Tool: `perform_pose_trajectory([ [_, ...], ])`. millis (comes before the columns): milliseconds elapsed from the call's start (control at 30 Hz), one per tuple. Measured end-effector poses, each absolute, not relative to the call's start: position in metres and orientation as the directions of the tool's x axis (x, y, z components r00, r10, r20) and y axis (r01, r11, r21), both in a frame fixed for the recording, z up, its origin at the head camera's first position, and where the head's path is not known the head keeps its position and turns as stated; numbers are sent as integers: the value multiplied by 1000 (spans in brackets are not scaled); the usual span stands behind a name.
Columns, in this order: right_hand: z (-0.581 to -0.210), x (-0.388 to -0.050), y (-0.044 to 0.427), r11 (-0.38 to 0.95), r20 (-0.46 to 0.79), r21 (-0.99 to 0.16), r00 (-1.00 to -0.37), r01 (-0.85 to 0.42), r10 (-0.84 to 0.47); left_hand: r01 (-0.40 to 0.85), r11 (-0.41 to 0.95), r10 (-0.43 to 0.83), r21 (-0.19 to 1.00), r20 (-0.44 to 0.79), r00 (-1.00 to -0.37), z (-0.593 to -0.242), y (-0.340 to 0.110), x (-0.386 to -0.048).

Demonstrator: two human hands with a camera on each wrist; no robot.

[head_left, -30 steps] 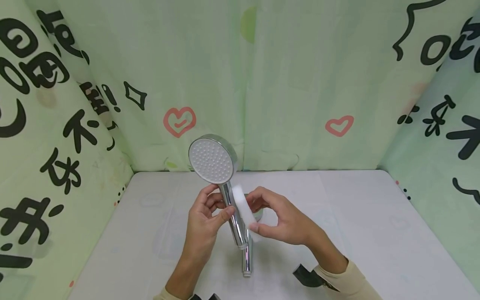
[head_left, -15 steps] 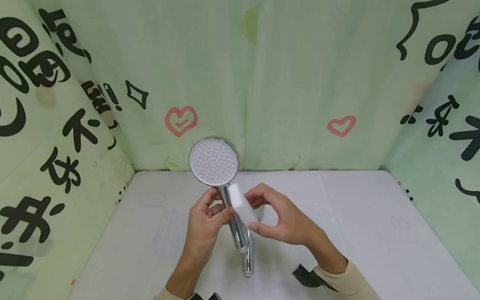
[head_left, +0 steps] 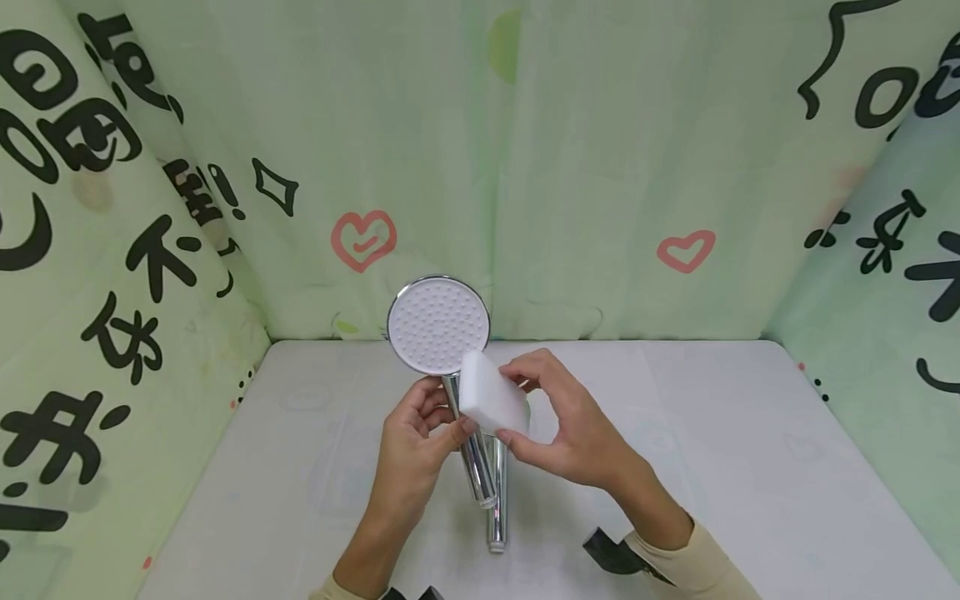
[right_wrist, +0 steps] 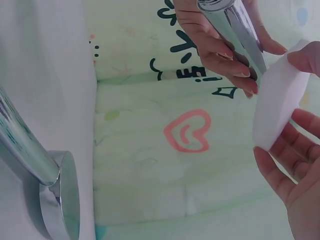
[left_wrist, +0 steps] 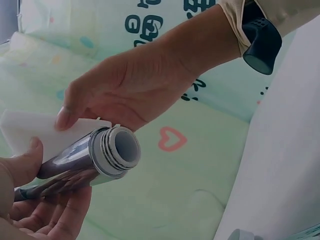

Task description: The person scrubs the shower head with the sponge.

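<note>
The white sponge (head_left: 489,396), pinched in the fingers of the right hand (head_left: 568,425), has risen beside the chrome shower head (head_left: 476,467) the left hand (head_left: 416,437) grips, apparently bringing wiping nearer its spray face (head_left: 438,325).

A white sponge (head_left: 491,393) is beside a tilted chrome shower head (head_left: 439,328)

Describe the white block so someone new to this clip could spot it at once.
Above the white table, the left hand holds a chrome shower head. Partly covering its handle in the head view is the white block, pinched by the right hand. It is matte and blocky; the held one and the second shower head on the table both have shiny chrome handles.
</note>
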State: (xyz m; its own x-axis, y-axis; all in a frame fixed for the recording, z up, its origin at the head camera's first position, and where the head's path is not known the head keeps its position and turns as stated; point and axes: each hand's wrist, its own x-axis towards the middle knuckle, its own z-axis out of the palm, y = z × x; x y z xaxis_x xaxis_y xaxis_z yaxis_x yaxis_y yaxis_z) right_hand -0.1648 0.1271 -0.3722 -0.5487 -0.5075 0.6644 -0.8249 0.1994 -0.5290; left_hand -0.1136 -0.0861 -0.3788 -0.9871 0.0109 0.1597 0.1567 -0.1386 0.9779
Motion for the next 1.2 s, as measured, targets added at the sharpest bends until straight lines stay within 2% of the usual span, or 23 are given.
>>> perform_pose_trajectory([
  [333, -362, -163, 131, 420, 724, -372, -542, -828, -427, 140, -157, 99, 978, 156, -983, -377, -87, -112],
  [467, -358, -164, 133, 477, 753, -295, -509, -828, -417, 139, -165, 131, 977, 161, -978, -378, -89, -113],
  [767, -350, -171, 139, 515, 816, -192, -427, -836, -389, 91, -186, 223, 978, 133, -966, -378, -90, -116],
  [1200, -345, -174, 144, 533, 787, -175, -443, -828, -429, 59, -100, 223, 993, 80, -972, -383, -88, -122],
])
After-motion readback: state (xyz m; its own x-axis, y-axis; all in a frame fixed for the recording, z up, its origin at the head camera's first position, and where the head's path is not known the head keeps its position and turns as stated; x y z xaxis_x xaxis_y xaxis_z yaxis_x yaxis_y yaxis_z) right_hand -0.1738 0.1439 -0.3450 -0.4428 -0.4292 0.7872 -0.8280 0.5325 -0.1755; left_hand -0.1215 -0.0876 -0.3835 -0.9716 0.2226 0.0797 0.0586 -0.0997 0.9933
